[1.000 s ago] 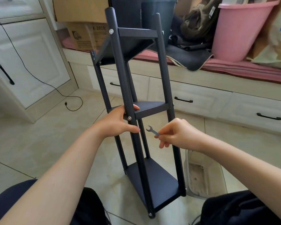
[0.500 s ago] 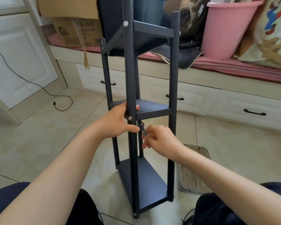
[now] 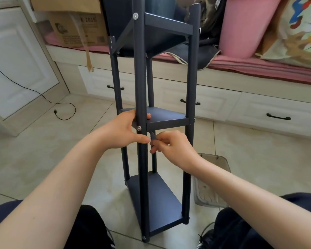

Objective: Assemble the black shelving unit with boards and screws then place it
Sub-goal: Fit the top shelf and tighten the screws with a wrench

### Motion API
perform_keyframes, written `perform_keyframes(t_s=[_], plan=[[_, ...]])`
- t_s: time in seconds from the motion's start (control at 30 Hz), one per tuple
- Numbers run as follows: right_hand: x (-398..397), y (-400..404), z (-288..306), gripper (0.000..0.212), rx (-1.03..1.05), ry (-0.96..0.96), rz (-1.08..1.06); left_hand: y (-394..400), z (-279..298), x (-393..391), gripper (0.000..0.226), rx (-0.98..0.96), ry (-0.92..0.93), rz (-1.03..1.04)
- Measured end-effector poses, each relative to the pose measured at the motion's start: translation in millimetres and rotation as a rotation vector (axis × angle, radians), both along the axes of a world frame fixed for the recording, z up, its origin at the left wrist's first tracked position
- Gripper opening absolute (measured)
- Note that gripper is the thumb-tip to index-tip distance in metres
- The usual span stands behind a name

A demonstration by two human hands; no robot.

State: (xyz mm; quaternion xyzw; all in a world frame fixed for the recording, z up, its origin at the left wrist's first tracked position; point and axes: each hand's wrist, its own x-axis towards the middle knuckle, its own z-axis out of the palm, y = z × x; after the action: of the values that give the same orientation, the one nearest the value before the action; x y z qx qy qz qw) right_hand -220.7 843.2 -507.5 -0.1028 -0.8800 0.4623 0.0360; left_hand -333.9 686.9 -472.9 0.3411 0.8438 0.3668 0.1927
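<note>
The black shelving unit point(image 3: 189, 87) stands upright on the tiled floor between my knees, with three boards fixed between its round poles. My left hand point(image 3: 123, 131) grips the near front pole at the middle board point(image 3: 166, 118), thumb across the pole just below a silver screw point(image 3: 138, 128). My right hand point(image 3: 172, 146) pinches a small grey wrench point(image 3: 152, 136), whose head reaches up under the middle board right behind that pole. The wrench's jaw is hidden by the pole and board.
A clear plastic tray point(image 3: 214, 184) lies on the floor right of the shelf's base. Behind are white drawers point(image 3: 214, 103), a window seat with a pink bucket point(image 3: 246, 27) and cardboard boxes point(image 3: 75, 27). A black cable point(image 3: 57, 108) trails on the floor at left.
My right hand has brought the wrench left, from open air beside the shelf to under the middle board by the front pole. The shelf has tipped upright. My left hand keeps its grip.
</note>
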Motion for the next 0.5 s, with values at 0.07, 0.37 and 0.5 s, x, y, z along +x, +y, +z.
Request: perform_keyframes(t_s=[0.07, 0.37, 0.5], plan=[[1.2, -0.9, -0.8, 0.02, -0.023, 0.012, -0.008, 0.3, 0.5, 0.4, 0.07, -0.005, 0.002, -0.005], [4.1, 3.0, -6.5, 0.02, 0.065, 0.108, -0.065, 5.9, -2.8, 3.2, 0.06, 0.044, -0.018, 0.002], [4.5, 4.3, -8.9, 0.021, 0.112, 0.135, -0.069, 6.3, -1.8, 3.3, 0.057, 0.057, -0.038, 0.007]])
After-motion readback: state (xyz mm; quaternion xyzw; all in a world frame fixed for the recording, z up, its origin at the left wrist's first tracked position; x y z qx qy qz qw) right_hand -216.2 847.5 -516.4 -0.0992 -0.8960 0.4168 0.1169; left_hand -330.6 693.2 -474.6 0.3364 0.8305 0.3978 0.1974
